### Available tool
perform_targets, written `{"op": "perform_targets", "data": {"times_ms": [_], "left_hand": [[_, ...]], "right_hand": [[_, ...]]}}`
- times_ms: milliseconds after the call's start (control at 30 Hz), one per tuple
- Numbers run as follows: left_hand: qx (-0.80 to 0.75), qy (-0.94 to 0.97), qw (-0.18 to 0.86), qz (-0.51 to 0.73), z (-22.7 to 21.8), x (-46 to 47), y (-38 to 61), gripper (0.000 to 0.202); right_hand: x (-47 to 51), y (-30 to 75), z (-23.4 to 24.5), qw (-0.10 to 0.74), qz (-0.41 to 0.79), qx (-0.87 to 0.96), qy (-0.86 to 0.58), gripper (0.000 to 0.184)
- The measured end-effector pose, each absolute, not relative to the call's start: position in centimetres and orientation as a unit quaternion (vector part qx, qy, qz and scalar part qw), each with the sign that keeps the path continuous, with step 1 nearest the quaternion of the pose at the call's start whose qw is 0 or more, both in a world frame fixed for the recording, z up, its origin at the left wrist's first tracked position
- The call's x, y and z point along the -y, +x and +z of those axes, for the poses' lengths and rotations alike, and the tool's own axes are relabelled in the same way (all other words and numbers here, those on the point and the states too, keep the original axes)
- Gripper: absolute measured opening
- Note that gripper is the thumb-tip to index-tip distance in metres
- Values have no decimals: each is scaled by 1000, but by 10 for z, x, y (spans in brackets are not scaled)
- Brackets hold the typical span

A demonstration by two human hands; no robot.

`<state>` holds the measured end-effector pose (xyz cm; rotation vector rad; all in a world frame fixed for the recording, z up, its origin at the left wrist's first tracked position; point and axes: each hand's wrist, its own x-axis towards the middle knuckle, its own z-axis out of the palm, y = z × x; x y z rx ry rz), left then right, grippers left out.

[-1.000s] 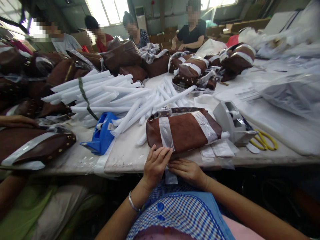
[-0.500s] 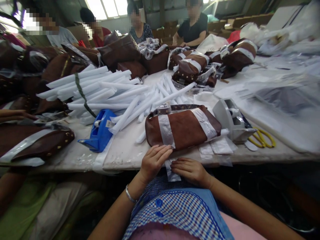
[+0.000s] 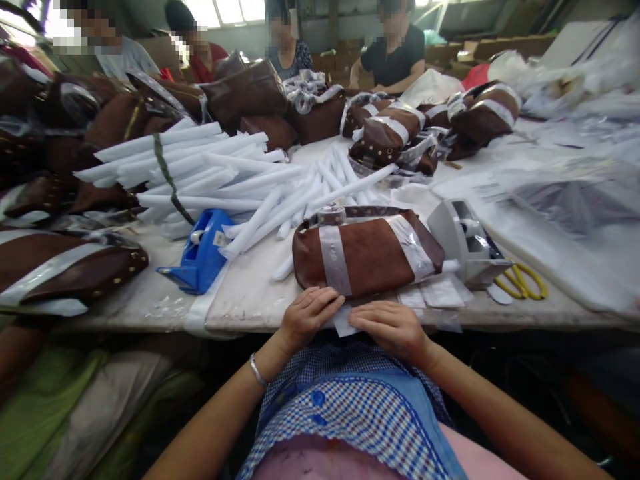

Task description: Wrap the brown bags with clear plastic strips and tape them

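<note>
A brown handbag (image 3: 373, 252) lies on its side at the near edge of the white table (image 3: 250, 300), with two pale strips wrapped across it. My left hand (image 3: 306, 315) presses its curled fingers on the lower end of the left strip (image 3: 335, 263) at the bag's bottom edge. My right hand (image 3: 393, 327) lies just to the right of it, fingers flat over the loose strip end (image 3: 344, 323) that sticks out below the bag. Both hands touch the strip end.
A blue tape dispenser (image 3: 203, 252) stands left of the bag, a grey one (image 3: 467, 243) right, with yellow scissors (image 3: 523, 281) beyond. White paper rolls (image 3: 225, 183) lie behind. More brown bags (image 3: 65, 267) crowd the left and back. Several people sit at the far side.
The loose strip end that hung below the table edge has been drawn up under the bag. My right hand has moved up to the table edge beside my left.
</note>
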<state>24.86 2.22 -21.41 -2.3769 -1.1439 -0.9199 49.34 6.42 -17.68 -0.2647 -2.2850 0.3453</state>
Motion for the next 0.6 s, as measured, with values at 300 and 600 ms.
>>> {"op": "perform_targets", "data": {"times_ms": [300, 600], "left_hand": [[424, -820, 116, -366, -216, -25, 249, 29], [427, -807, 97, -396, -220, -25, 251, 37]], "right_hand": [[-92, 479, -150, 380, 104, 908, -138, 26], [-122, 458, -138, 295, 69, 931, -205, 15]]}}
